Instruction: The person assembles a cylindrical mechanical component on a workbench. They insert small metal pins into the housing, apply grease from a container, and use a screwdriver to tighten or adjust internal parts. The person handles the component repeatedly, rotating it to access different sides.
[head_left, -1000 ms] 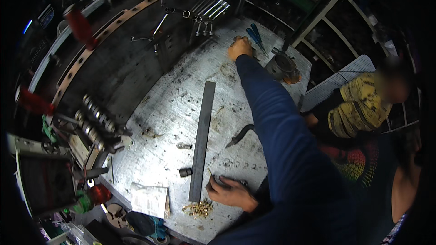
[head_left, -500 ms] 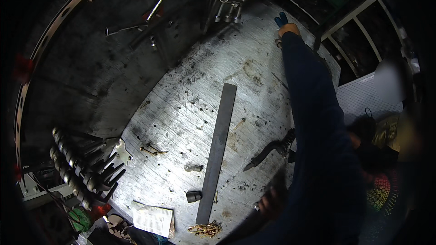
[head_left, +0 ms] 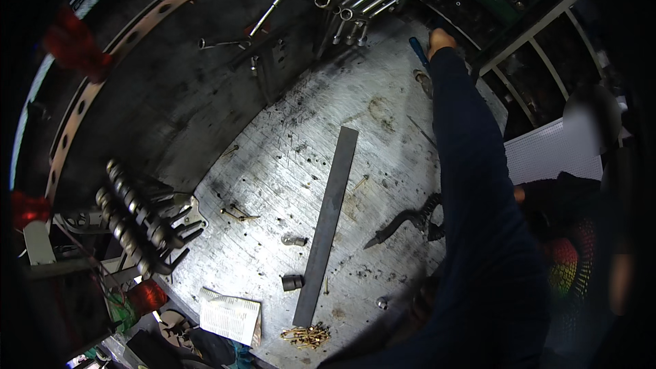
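My right arm, in a dark blue sleeve, stretches to the far right of the metal bench (head_left: 383, 184). There my right hand (head_left: 441, 41) is closed, with a bit of dark blue handle showing at its fingers; the rest of that tool is hidden. Beside it lies another blue handle (head_left: 419, 52). Low in the picture my left hand (head_left: 421, 298) is in deep shadow, its fingers not readable. A small shiny metal piece (head_left: 382, 303) rests just left of it. A long flat steel bar (head_left: 329, 222) lies along the middle of the bench.
Black-handled pliers (head_left: 396, 227) lie right of the bar. Left of it are a dark socket (head_left: 292, 282), a smaller metal fitting (head_left: 294, 240) and loose screws (head_left: 239, 214). Brass-coloured screws (head_left: 307, 335) are heaped near the bar's lower end, by a folded paper (head_left: 230, 316). Wrenches (head_left: 362, 3) hang beyond; drill bits (head_left: 140, 215) stand left.
My right hand has shifted slightly right and away from one blue handle, which now lies apart. My left hand has drawn back from the shiny piece. The whole view has shifted a little.
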Tool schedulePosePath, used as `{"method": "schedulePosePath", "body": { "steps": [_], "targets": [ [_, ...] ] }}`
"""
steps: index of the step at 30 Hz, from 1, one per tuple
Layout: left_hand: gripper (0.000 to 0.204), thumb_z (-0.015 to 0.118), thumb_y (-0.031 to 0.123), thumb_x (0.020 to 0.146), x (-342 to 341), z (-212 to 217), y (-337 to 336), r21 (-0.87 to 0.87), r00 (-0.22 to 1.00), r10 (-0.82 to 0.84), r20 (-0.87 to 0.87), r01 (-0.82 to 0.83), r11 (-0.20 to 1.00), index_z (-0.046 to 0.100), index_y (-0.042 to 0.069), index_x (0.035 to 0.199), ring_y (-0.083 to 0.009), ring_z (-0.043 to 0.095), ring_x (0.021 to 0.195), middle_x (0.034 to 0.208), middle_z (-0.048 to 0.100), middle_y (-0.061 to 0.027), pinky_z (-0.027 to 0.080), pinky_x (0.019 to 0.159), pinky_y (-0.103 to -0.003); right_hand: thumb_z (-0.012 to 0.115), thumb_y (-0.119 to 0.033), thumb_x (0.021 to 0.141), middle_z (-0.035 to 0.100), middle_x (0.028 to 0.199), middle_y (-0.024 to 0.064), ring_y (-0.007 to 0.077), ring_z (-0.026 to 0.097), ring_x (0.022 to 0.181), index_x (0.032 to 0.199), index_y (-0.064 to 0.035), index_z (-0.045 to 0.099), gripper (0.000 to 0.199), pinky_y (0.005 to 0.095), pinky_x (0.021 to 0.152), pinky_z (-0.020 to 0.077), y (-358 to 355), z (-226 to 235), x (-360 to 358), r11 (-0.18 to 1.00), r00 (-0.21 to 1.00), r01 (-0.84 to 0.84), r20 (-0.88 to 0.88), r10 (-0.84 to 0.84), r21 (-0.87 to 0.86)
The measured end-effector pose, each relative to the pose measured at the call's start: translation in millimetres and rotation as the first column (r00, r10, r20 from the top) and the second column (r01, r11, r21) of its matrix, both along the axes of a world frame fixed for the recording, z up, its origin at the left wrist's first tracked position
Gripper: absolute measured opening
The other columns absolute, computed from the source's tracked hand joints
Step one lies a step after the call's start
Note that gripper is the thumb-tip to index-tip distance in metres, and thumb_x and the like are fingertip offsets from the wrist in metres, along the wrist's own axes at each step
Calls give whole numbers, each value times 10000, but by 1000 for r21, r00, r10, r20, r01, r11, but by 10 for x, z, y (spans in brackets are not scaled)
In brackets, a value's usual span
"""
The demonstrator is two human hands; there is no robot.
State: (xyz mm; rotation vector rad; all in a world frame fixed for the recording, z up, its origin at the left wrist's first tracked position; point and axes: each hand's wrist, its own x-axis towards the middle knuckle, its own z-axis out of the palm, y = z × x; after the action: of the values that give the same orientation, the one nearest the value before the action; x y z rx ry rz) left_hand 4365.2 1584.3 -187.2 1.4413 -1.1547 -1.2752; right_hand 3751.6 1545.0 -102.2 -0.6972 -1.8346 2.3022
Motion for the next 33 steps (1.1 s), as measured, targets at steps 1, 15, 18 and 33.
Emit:
{"method": "schedulePosePath", "body": {
  "steps": [1, 15, 18, 33],
  "targets": [
    [361, 637, 287, 968, 126, 49, -173, 11, 999, 5, -36, -4, 1000, 591, -1, 1180, -299, 596, 948, 1121, 597, -174, 526, 768, -410, 585, -172, 977, 688, 1144, 188, 305, 676, 1020, 1288, 39, 588, 376, 458, 953, 551, -69, 227, 104, 994, 997, -27, -76, 19, -103],
    [438, 648, 324, 967, 4552, 1940, -2229, 52, 443, 56, -895, -20, 998, 529, -26, 1200, -249, 596, 903, 1108, 587, -165, 551, 703, -361, 476, -260, 992, 658, 1225, 250, 301, 690, 1003, 1382, -34, 536, 454, 336, 650, 553, -478, 1477, 3867, 184, 196, -980, -452, 870, -70],
    [456, 653, 321, 964, 5057, 2085, -2130, 14, 226, -28, -974, 182, 983, 510, -36, 1209, -237, 594, 892, 1103, 583, -164, 556, 688, -347, 493, -217, 964, 373, 1526, 327, 315, 651, 946, 1526, -35, 393, 599, 350, 633, 608, -621, 1630, 4980, -232, -108, -963, -591, 799, -139],
    [460, 693, 249, 936, 6976, 2430, -814, 107, -53, 99, -994, -186, 977, 479, -69, 1191, -261, 639, 935, 1064, 555, -181, 652, 785, -376, 629, -19, 884, 575, 1023, 73, 154, 566, 889, 1378, 25, 469, 521, 297, 782, 492, 257, 2103, 10243, -629, -629, -777, 10, 778, 32]
  ]
}}
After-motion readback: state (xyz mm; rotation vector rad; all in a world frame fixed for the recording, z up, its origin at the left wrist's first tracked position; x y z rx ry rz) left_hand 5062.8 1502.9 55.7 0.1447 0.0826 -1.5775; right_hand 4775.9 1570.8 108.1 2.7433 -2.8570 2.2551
